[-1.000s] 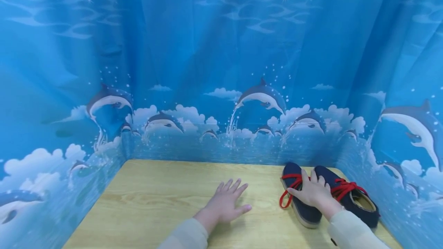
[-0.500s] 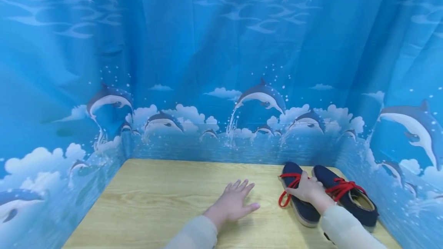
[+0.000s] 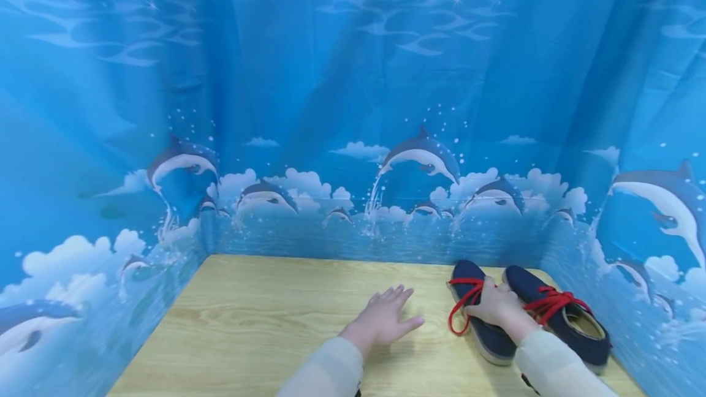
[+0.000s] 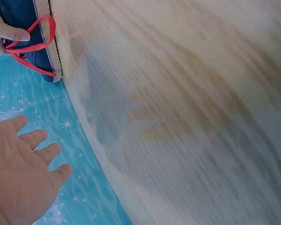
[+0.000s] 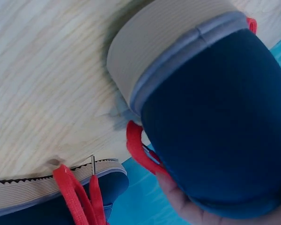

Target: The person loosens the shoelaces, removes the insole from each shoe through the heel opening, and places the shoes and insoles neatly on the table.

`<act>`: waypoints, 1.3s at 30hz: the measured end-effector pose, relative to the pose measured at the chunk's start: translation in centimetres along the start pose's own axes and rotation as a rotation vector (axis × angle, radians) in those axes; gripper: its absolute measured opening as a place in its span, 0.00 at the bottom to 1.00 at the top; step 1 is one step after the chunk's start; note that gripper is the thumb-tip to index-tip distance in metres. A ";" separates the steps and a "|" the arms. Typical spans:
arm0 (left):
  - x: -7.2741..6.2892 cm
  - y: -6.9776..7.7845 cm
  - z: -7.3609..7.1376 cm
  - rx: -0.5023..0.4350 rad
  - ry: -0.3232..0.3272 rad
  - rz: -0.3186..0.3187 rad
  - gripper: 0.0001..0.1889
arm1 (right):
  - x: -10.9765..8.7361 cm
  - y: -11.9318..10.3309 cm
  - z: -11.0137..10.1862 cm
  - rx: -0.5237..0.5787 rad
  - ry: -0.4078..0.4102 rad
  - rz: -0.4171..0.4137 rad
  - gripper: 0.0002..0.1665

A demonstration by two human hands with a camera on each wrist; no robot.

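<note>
Two navy lace-up shoes with red laces stand at the table's right end, toes toward the back. My right hand [image 3: 499, 306] grips the left-hand shoe [image 3: 493, 345] over its middle, thumb on the near side by the laces. In the right wrist view that shoe's heel [image 5: 210, 122] fills much of the picture, and part of the hand [image 5: 178, 199] shows behind it. The other shoe [image 3: 595, 351] lies just right of my right wrist. My left hand [image 3: 380, 320] hovers over the wood with fingers extended, holding nothing; its palm [image 4: 18, 187] shows in the left wrist view.
The light wood table [image 3: 265, 317] spreads out to the left of the shoes. A blue curtain [image 3: 353, 78] printed with dolphins and clouds surrounds it at the back and both sides. The right-hand shoe sits close to the right-hand curtain.
My left hand has moved right and slightly forward. The right hand's fingers, earlier spread across the left-hand shoe toward the other one, have drawn in and curled round it.
</note>
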State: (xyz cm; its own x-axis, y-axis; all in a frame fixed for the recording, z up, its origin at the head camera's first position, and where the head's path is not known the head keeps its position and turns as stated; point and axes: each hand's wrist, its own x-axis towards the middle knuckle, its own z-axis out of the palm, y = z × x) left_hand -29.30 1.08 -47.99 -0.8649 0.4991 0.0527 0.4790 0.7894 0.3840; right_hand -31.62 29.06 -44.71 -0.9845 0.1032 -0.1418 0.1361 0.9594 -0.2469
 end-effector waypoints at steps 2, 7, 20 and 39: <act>0.3 0.2 0.2 -0.018 -0.008 -0.005 0.44 | 0.0 0.1 -0.1 -0.003 -0.007 -0.012 0.67; 1.1 1.1 1.0 -0.015 -0.027 -0.008 0.43 | -0.4 0.6 -0.4 -0.008 -0.016 -0.069 0.67; 1.5 1.8 1.3 0.070 -0.025 0.067 0.44 | -1.4 -0.4 0.3 0.009 -0.027 -0.216 0.65; 2.3 1.7 1.5 0.094 -0.054 0.042 0.42 | -2.2 -1.6 0.8 0.081 -0.073 -0.363 0.61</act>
State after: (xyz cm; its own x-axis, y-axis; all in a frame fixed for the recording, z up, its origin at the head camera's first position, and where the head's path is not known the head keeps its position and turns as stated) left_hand -30.26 4.09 -48.58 -0.8357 0.5489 0.0163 0.5287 0.7961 0.2945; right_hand -29.58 27.10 -44.79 -0.9602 -0.2613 -0.0983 -0.2087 0.9058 -0.3687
